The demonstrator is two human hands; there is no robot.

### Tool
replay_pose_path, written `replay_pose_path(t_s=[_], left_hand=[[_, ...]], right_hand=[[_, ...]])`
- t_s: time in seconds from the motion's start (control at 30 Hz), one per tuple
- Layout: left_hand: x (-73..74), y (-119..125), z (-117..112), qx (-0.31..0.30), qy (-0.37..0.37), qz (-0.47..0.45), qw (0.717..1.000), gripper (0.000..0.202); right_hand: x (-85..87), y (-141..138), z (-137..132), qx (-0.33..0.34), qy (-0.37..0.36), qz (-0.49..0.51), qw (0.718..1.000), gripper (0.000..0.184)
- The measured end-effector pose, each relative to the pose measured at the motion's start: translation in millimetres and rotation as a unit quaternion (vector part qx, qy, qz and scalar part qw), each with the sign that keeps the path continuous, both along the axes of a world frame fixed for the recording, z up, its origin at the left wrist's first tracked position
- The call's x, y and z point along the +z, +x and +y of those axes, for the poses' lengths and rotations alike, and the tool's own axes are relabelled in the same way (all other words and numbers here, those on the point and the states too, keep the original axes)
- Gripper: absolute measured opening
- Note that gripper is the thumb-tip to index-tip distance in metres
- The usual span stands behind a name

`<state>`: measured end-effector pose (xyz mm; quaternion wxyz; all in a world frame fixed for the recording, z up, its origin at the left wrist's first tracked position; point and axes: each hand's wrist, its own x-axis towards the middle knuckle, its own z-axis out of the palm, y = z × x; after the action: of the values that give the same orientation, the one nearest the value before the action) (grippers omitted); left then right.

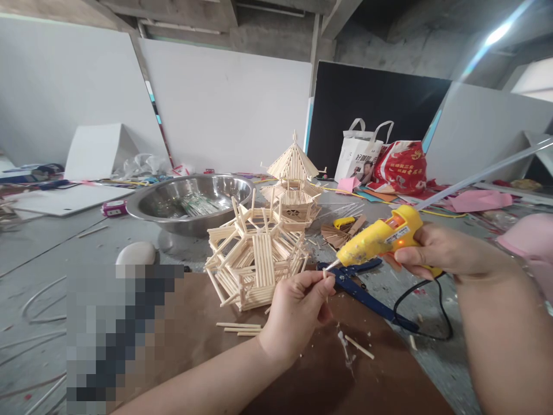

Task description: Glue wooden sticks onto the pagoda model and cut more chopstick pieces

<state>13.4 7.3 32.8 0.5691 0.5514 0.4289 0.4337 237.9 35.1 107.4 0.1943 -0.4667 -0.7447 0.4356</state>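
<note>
surroundings, centre of frame: a tilted stick frame (254, 259) lies at the far edge of a brown sheet (345, 374). behind it a stick pavilion (294, 184) stands upright, with a steel bowl (194, 202) to its left. blue cutters (363, 288) lie on the table (52, 248) just below the glue gun (380, 236), and a black cord (432, 314) loops under the right hand (436, 253). a white bag (360, 150) and a red bag (400, 167) stand at upper right. a pixelated block covers the lower left.

counts: two stick models, two bags, three loose sticks (239, 328) together below the tilted frame, and one more at lower right of centre.

the glue gun is yellow, with a metal nozzle and a clear glue rod (475, 176) projecting toward the upper right. the right hand is closed around its grip. the left hand (298, 311), at centre, pinches a short pale stick (325, 276) in its fingertips, and the stick's top meets the nozzle.
</note>
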Motion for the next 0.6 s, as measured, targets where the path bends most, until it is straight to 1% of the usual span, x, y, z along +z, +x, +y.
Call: replay_pose_path(t_s=[0.1, 0.17, 0.23, 0.3, 0.4, 0.47, 0.53, 0.6], left_hand=[[0.9, 0, 0, -0.004, 0.0, -0.003, 1.0, 0.03], [1.4, 0, 0, 0.0, -0.003, -0.007, 1.0, 0.03], [1.6, 0, 0, 0.003, -0.007, -0.02, 1.0, 0.031], [1.4, 1, 0, 0.009, -0.008, -0.039, 0.999, 0.029], [0.3, 3, -1, 0.023, -0.006, -0.066, 0.998, 0.027], [-0.3, 3, -2, 0.021, -0.027, -0.082, 0.996, 0.028], [-0.4, 4, -3, 0.008, -0.063, -0.099, 0.993, 0.029], [0.0, 4, -4, -0.002, -0.09, -0.115, 0.989, 0.029]], right_hand=[[1.6, 0, -1, 0.008, -0.002, 0.004, 1.0, 0.031], [2.9, 2, -1, 0.001, -0.004, 0.007, 1.0, 0.031], [2.6, 6, 3, -0.021, -0.008, 0.007, 1.0, 0.031], [-1.2, 11, 11, -0.056, 0.001, 0.024, 0.998, 0.031], [-15.5, 19, 30, -0.122, 0.028, 0.073, 0.989, 0.029], [-30.2, 22, 44, -0.19, 0.016, 0.077, 0.979, 0.03], [-47.3, 24, 59, -0.27, -0.007, 0.074, 0.96, 0.032], [-64.6, 23, 71, -0.297, -0.025, 0.086, 0.951, 0.033]])
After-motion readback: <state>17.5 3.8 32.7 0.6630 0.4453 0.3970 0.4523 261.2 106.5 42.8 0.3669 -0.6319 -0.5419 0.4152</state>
